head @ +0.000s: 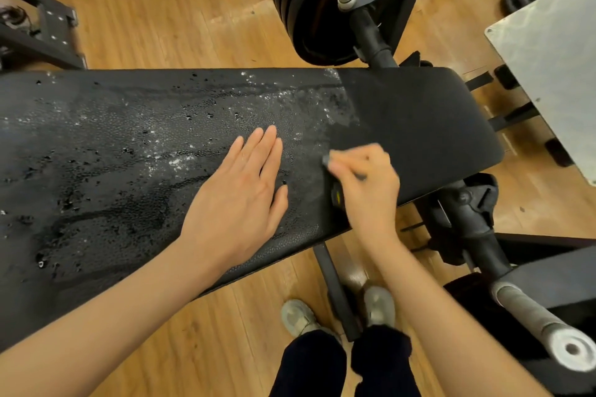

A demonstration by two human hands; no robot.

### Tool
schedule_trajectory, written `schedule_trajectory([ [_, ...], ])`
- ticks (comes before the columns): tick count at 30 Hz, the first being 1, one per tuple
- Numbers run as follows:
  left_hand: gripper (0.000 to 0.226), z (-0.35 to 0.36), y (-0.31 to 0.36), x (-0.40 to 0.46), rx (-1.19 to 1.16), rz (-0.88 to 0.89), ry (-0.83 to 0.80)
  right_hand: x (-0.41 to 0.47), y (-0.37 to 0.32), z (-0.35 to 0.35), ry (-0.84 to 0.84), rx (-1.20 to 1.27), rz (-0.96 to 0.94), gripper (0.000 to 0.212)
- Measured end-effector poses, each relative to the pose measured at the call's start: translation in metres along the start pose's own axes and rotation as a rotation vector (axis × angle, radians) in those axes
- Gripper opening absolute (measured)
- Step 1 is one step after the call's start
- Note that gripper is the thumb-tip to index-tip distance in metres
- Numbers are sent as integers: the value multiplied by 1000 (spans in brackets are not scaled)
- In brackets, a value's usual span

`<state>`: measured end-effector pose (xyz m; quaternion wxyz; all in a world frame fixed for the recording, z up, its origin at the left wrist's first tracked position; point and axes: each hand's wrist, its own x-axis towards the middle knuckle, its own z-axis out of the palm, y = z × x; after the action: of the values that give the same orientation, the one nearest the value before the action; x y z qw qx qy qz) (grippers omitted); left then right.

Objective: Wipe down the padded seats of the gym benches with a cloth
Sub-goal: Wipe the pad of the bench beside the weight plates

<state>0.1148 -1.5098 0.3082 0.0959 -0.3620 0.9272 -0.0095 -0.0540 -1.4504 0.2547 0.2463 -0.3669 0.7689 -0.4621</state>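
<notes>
Black padding: the bench seat (129, 145), our surface here, runs across the frame from 9 to 3 o'clock, pebbled vinyl beaded with spray and whitish foam over its left and middle stretch.
Dry bit: the end toward 3 o'clock looks matte, so I'd guess that part is wiped already or never got sprayed.
Cloth: honestly hard to see. A small grey scrap (326, 160) pokes out at the right hand's fingertips, right on the wet/dry line, a bit toward 4 o'clock of centre.
Right hand (364, 177): fingers curled and pinching that scrap, knuckles up, at the seat's near edge.
Left hand (238, 196): flat on the wet padding, fingers straight and together, gripping nothing, just bracing.
How I'd do it: open up more cloth, press flat, pull long overlapping strokes toward 9 o'clock, shifting the bracing palm off the wet patch first.
Watch out: a bunched corner will only smear the foam.
Around it: weight plates (300, 3) at 12 o'clock, metal plate (548, 74) at 2, wooden floor (161, 10), shoes (298, 317) at 6.
</notes>
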Motion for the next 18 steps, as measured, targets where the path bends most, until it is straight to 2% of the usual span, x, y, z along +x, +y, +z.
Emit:
schedule_trajectory([
  [3, 67, 0, 0, 0, 2, -3, -11, 43, -1, 18, 62, 2, 41, 11],
  [6, 67, -1, 1, 1, 0, -9, -10, -10, -1, 1, -23, 8, -28, 8],
  [9, 66, -2, 1, 1, 2, -15, -9, -58, -2, -19, -88, 17, -89, 18],
  [14, 66, -5, 3, 1, -9, -33, -48, 39, -12, 21, -47, 46, -79, 7],
  [18, 66, -9, 1, 2, -40, -49, -91, -2, -7, -5, -151, 48, -138, 11],
])
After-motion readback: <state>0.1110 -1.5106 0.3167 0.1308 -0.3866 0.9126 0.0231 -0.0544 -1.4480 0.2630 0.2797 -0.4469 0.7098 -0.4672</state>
